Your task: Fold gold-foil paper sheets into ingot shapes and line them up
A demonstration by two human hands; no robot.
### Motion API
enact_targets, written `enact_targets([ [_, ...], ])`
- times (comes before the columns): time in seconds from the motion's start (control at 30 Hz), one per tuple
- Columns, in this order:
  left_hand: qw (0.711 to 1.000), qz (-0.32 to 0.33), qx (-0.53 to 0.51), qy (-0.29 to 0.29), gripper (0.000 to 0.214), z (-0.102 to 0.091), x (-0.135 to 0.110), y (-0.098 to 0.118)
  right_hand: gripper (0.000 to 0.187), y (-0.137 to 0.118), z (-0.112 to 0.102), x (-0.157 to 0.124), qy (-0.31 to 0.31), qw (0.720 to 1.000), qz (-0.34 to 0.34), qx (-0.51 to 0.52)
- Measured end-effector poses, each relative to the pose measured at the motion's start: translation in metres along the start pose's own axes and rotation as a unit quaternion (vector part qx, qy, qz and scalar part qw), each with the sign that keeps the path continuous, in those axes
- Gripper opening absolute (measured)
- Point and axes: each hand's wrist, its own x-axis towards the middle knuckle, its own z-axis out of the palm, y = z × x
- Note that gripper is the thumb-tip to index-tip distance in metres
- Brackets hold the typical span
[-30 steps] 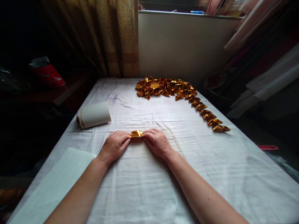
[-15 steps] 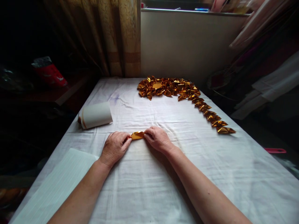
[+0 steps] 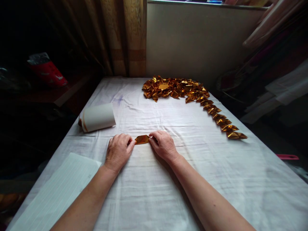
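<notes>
Past the roll (image 3: pixel 97 117) on the counter (image 3: pixel 144 199), the left hand (image 3: pixel 118 150) pinches 1 end of the foil (image 3: pixel 142 139) and the right hand (image 3: pixel 163 145) grips the other. Since 1 second ago the foil has spread longer and flatter against the cloth, so this crease looks pressed down. The folded pile (image 3: pixel 173 88) lies far right.

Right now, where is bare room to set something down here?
Bare cloth lies between paper roll, gold pile and row of folded pieces, and right of the right hand below that row. Crowded: where the left hand and right pinch the foil piece, and the lined sheet near-left.
</notes>
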Motion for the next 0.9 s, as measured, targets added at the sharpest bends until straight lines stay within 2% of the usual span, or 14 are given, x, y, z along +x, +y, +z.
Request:
enact_targets([
  [0.17, 1.000, 0.002, 0.018, -0.002, 0.012, -0.001, -0.001, 0.005, 0.008, -0.006, -0.002, 0.001, -0.012, 0.999, 0.023, -0.019],
  [0.3, 0.995, 0.094, -0.016, 0.013, 0.030, 0.005, -0.002, 0.005, 0.011, -0.009, -0.002, 0.002, -0.013, 0.999, 0.029, -0.036],
  [0.37, 0.990, 0.139, -0.020, -0.010, 0.035, 0.008, -0.003, 0.004, 0.011, -0.009, -0.002, 0.002, -0.010, 0.999, 0.030, -0.039],
  [0.43, 0.987, 0.154, -0.007, -0.046, 0.039, 0.010, -0.005, 0.003, 0.011, -0.008, -0.001, 0.002, -0.008, 0.999, 0.034, -0.039],
  [0.57, 0.984, 0.141, 0.034, -0.101, 0.051, 0.011, -0.010, 0.004, 0.014, -0.006, 0.000, 0.002, -0.009, 0.998, 0.041, -0.035],
  [0.73, 0.984, 0.114, 0.064, -0.124, 0.056, 0.010, -0.011, 0.006, 0.019, -0.006, 0.000, 0.001, -0.007, 0.998, 0.039, -0.047],
  [0.8, 0.983, 0.108, 0.068, -0.132, 0.059, 0.009, -0.010, 0.006, 0.024, -0.007, -0.002, -0.001, 0.002, 0.999, 0.011, -0.044],
  [0.9, 0.982, 0.105, 0.072, -0.137, 0.060, 0.010, -0.011, 0.007, 0.034, -0.011, -0.004, -0.007, -0.011, 0.997, -0.069, -0.039],
])
